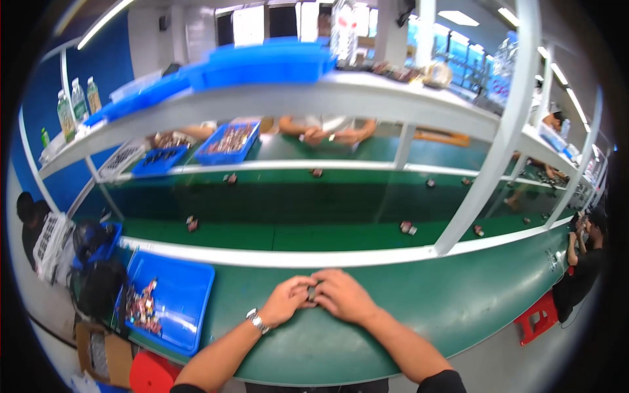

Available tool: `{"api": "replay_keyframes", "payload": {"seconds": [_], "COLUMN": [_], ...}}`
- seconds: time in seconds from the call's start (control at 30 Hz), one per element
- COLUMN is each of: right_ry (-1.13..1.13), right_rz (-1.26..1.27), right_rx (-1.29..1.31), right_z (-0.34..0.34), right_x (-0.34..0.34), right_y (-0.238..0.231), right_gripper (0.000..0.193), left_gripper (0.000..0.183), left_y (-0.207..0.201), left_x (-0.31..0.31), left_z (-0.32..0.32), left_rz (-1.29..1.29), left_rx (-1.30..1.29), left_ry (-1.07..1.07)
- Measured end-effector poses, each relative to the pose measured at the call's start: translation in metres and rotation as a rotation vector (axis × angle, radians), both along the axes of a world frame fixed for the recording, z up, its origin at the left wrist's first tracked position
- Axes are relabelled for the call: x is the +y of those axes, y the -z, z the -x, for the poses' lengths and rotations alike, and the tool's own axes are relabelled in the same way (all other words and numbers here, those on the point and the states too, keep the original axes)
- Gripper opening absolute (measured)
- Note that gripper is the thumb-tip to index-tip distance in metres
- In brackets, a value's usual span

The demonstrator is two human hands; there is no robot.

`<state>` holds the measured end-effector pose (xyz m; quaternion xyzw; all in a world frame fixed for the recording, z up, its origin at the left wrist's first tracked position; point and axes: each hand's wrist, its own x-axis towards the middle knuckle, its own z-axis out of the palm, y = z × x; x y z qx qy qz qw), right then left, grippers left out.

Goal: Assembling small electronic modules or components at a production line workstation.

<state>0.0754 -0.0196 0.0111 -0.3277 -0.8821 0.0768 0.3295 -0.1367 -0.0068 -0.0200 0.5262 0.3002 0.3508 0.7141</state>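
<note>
My left hand (287, 302) and my right hand (343, 296) meet over the green worktop (275, 354). Between their fingertips is a small dark greyish part (312, 293), mostly covered, so its kind does not show. Both hands have their fingers bent and closed around it. A metal wristwatch (257, 320) circles my left wrist. To the left of my arms lies a blue tray (187, 288) with many small reddish-brown and metallic parts (145, 308) heaped on its left side.
Small parts (408, 227) lie spaced along a green conveyor belt (301, 232) beyond a white rail (341, 257). A shelf (275, 99) carries blue trays (262, 64). Across the belt a person's hands (334, 135) work. A red stool (540, 319) stands right, near a seated person.
</note>
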Motion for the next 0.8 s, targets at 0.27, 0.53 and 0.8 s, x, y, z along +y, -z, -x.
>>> {"api": "replay_keyframes", "payload": {"seconds": [0.27, 0.53, 0.8], "right_ry": [-0.057, 0.021, 0.004], "right_rz": [0.081, 0.233, 0.175], "right_rx": [0.071, 0.161, 0.347], "right_z": [-0.001, -0.002, 0.003], "right_x": [-0.004, 0.008, -0.001], "right_y": [0.016, 0.037, 0.033], "right_gripper": [0.017, 0.020, 0.015], "left_gripper": [0.034, 0.040, 0.036], "left_y": [0.015, 0.028, 0.018], "left_x": [-0.004, 0.014, 0.003], "left_z": [0.007, 0.008, 0.001], "left_rz": [0.034, 0.035, -0.060], "left_rx": [-0.068, -0.110, -0.187], "left_ry": [0.007, 0.060, 0.077]}}
